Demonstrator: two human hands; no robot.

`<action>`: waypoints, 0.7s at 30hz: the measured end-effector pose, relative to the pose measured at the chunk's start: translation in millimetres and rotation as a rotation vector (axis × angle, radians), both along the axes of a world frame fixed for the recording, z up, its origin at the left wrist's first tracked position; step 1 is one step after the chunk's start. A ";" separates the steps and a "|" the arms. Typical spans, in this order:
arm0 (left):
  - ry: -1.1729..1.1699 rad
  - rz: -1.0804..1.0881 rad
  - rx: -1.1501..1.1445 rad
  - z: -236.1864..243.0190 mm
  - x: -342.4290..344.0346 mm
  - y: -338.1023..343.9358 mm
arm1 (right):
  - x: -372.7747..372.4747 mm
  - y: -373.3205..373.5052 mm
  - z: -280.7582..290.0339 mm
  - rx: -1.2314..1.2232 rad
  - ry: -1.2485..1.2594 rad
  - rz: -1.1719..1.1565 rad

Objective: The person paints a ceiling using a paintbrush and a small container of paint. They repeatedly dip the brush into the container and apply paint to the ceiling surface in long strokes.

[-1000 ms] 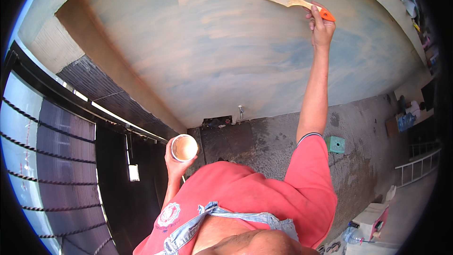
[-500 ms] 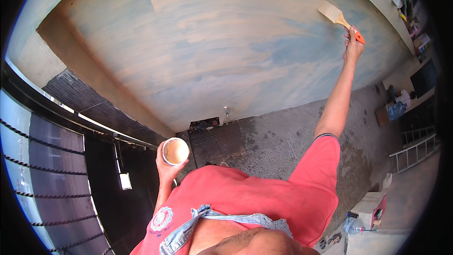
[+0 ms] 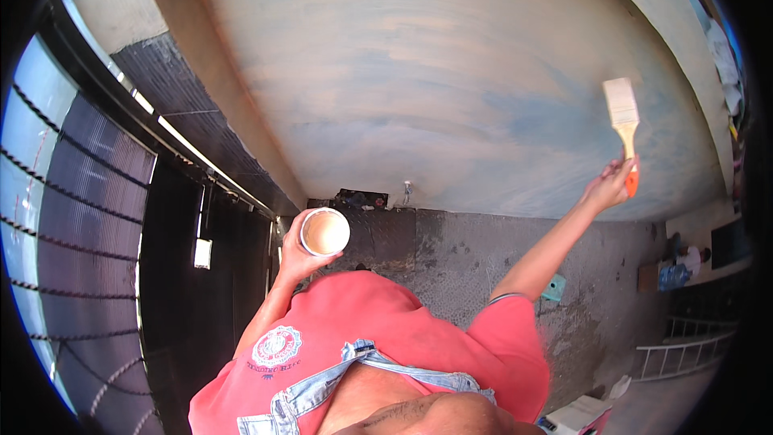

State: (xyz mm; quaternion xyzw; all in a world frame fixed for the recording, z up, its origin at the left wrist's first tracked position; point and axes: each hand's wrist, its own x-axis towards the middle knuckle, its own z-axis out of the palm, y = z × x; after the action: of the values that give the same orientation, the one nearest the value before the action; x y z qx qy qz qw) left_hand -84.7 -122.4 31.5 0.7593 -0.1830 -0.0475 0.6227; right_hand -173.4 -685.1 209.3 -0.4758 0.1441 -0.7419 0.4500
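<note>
My left hand (image 3: 294,250) holds a white cup (image 3: 324,232) of pale beige paint at the lower middle, in front of my red shirt. My right hand (image 3: 613,185) grips a wide flat brush (image 3: 620,109) by its wooden, orange-ended handle, bristles upward, over the right part of a large wall (image 3: 419,80) streaked with pale blue and peach paint. I cannot tell if the bristles touch the wall.
A barred window (image 3: 80,217) and dark door (image 3: 225,298) line the left. Paved floor (image 3: 435,250) runs below the wall, with a turquoise crate (image 3: 554,287). At right are a ladder (image 3: 676,354), water jug (image 3: 672,276) and a seated person (image 3: 694,262).
My right hand and brush have moved down and to the right, and the brush has turned more upright. The view has shifted; my left hand still holds the cup.
</note>
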 end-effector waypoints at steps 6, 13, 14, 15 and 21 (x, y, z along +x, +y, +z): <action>0.038 -0.001 0.016 13.4 -3.7 1.8 | 84.3 149.3 -79.3 0.150 0.047 0.507; -0.010 0.034 0.020 8.5 -0.8 25.6 | 193.9 257.9 -13.4 -0.084 0.140 0.789; -0.017 0.048 0.030 9.3 -1.7 29.5 | 203.7 271.3 0.5 -0.116 0.149 0.812; -0.018 0.057 0.029 8.6 -1.2 33.4 | 214.9 283.1 10.6 -0.151 0.144 0.802; -0.018 0.095 -0.025 0.6 6.4 60.0 | 270.3 349.0 34.5 -0.266 0.140 0.801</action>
State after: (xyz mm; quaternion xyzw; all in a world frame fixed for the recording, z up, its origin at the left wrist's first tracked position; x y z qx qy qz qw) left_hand -78.3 -62.4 32.1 0.7598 -0.1528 -0.0087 0.6319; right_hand 96.9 -336.1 243.7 -0.5972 -0.1192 -0.4865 0.6265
